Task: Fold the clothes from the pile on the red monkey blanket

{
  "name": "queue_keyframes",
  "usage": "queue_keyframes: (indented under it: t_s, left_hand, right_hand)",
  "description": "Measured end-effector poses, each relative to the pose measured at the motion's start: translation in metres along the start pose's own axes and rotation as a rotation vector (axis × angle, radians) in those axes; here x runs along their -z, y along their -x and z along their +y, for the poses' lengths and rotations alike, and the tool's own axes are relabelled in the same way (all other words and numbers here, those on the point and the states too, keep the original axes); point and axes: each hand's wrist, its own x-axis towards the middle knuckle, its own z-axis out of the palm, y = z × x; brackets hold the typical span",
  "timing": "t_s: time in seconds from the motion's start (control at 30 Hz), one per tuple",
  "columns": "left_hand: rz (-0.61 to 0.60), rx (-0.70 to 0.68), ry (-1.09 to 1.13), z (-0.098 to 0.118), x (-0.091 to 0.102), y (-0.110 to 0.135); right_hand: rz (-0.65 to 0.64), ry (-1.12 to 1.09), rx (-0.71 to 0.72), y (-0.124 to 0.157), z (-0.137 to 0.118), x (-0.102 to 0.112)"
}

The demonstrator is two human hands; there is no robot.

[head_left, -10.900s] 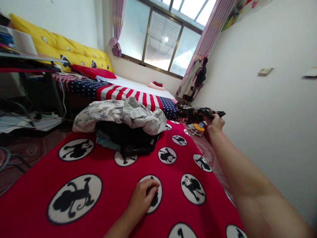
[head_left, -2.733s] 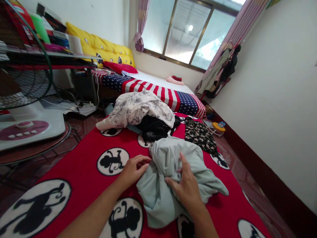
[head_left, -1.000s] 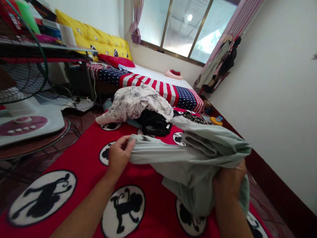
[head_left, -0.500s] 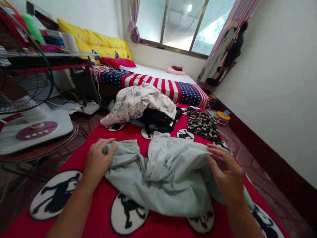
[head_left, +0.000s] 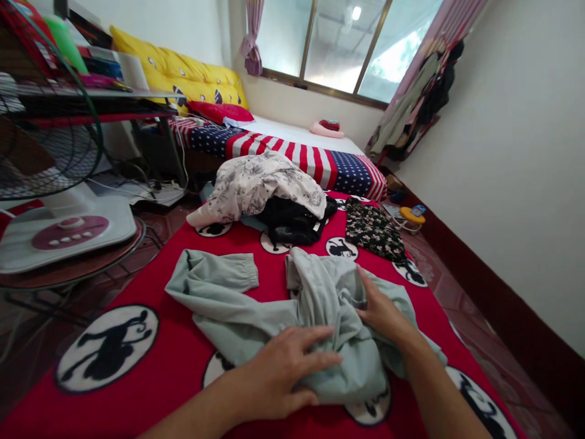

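Note:
A pale green garment (head_left: 237, 299) lies crumpled on a red blanket (head_left: 150, 286) printed with black monkey figures in white circles. One cuffed leg or sleeve stretches out to the left. My left hand (head_left: 286, 372) rests flat on the garment's near middle, fingers spread. My right hand (head_left: 379, 308) presses into the bunched cloth beside it, and its fingertips are buried in the folds.
A heap of clothes, floral white (head_left: 260, 186) over black (head_left: 287, 222), sits farther back. A dark floral piece (head_left: 372, 231) lies folded at the right. A flag-patterned bed (head_left: 292, 152) is behind, a fan base (head_left: 64, 228) at the left, a wall on the right.
The garment has been laid lower and its left part spread out. My left hand left that end and came to the middle; my right hand moved in from the right edge.

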Motion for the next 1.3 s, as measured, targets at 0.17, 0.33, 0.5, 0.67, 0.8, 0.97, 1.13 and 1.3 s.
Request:
queue_keyframes:
  t_s: [0.17,0.33,0.5,0.67,0.8,0.97,1.13,1.3]
  left_hand:
    - [0.191,0.379,-0.215,-0.043,0.015,0.034]
    - [0.078,0.479,-0.178,-0.062,0.026,0.051]
    - [0.528,0.328,-0.235,-0.054,0.101,0.023]
    - [1.042,0.066,-0.515,-0.018,0.184,-0.008]
    - [0.788,0.005,-0.384,-0.019,0.168,0.001]
    - [0.095,0.153,0.016,-0.047,0.096,0.038]
    - [-0.074,0.344,0.057,-0.046,0.08,0.04]
    - [0.25,0.345,-0.125,-0.063,0.086,0.01]
  right_hand:
    - [-0.209,0.038,-0.092,0.024,0.003,0.022]
    - [-0.177,-0.03,-0.145,0.016,0.011,0.037]
    - [0.393,-0.179,-0.041,-0.028,-0.02,0.085]
    - [1.074,-0.262,0.19,-0.054,-0.058,0.134]
    - [0.895,-0.287,0.073,-0.039,-0.026,0.112]
    - [0.345,-0.133,-0.214,0.0,0.054,0.068]
    - [0.619,0.02,-0.009,0.017,0.024,0.058]
    - [0.239,-0.051,0.34,0.008,-0.058,0.016]
